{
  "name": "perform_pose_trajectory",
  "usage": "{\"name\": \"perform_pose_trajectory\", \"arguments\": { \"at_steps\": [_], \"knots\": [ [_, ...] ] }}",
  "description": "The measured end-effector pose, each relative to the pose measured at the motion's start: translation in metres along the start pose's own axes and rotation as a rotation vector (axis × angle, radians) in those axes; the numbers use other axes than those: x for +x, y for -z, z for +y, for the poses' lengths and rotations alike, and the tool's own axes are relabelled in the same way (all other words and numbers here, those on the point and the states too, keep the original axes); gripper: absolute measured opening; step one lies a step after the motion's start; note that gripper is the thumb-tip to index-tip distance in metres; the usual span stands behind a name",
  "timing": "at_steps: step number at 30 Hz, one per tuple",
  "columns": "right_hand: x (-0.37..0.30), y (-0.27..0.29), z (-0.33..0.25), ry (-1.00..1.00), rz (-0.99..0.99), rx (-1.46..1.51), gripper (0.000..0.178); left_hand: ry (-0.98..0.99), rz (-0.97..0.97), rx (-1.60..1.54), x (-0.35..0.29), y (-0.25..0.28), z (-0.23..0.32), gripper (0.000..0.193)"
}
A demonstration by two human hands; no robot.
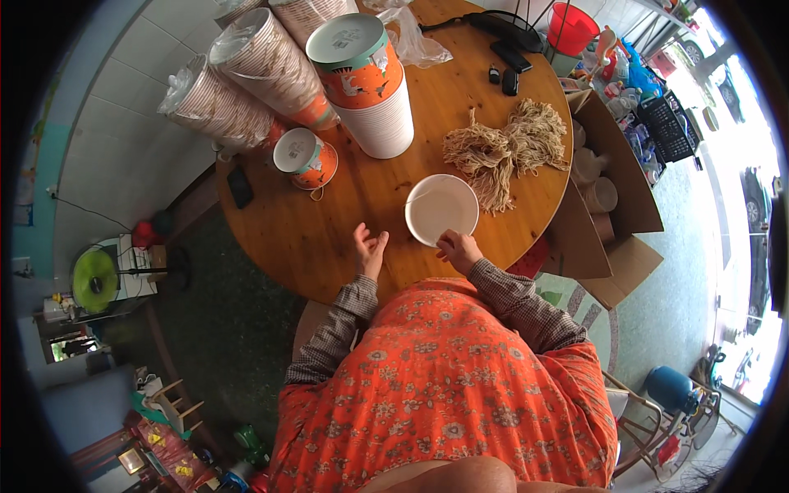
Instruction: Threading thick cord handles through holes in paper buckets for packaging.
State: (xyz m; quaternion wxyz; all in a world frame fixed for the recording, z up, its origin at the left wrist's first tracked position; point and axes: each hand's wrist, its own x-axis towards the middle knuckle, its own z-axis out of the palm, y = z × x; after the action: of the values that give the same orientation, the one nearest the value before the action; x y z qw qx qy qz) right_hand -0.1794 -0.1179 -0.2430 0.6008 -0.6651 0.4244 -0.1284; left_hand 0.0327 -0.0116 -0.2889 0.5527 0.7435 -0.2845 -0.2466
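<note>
A white-lined paper bucket (440, 215) stands mouth up near the table's front edge, with a thin string lying across its inside at the far left. My right hand (460, 249) is closed at the bucket's near rim, thumb and fingers pinched together; any string between them is too small to see. To the left of the bucket, my left hand (371, 249) is held open and apart from it, fingers spread and holding nothing. Beyond the bucket on the right lies a bundle of beige strings (511, 148). An upturned orange paper bucket (316, 174) with a string loop sits farther left.
Tall stacks of paper buckets (374, 123), some in plastic wrap, crowd the far left of the round wooden table (362, 214). A dark phone (240, 187) lies at its left edge. Beside the table on the right, an opened cardboard box (633, 205) holds more paper buckets.
</note>
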Motion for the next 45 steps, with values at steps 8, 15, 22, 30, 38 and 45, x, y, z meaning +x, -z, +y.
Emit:
{"name": "perform_pose_trajectory", "arguments": {
  "at_steps": [8,15,22,30,38,45],
  "knots": [
    [0.005,-0.007,-0.003,-0.019,0.037,0.053,0.016,0.525,-0.265,-0.326,0.021,-0.03,0.006,0.06],
    [0.006,-0.005,0.0,-0.061,0.074,0.096,0.017,0.344,-0.482,0.099,0.035,-0.024,0.041,0.024],
    [0.006,-0.006,-0.003,-0.073,0.044,0.078,0.016,0.485,-0.452,-0.358,0.062,0.003,0.064,0.016],
    [0.008,-0.01,-0.007,-0.047,0.027,0.043,0.016,-0.561,-0.738,0.391,0.029,-0.015,0.091,0.025],
    [0.009,-0.01,-0.004,0.031,-0.006,-0.055,0.016,-0.524,-1.129,0.973,0.034,-0.028,0.074,0.019],
    [0.01,-0.006,0.002,0.096,0.025,-0.167,0.017,-0.357,-0.984,0.697,0.025,-0.029,0.091,0.015]
  ]
}}
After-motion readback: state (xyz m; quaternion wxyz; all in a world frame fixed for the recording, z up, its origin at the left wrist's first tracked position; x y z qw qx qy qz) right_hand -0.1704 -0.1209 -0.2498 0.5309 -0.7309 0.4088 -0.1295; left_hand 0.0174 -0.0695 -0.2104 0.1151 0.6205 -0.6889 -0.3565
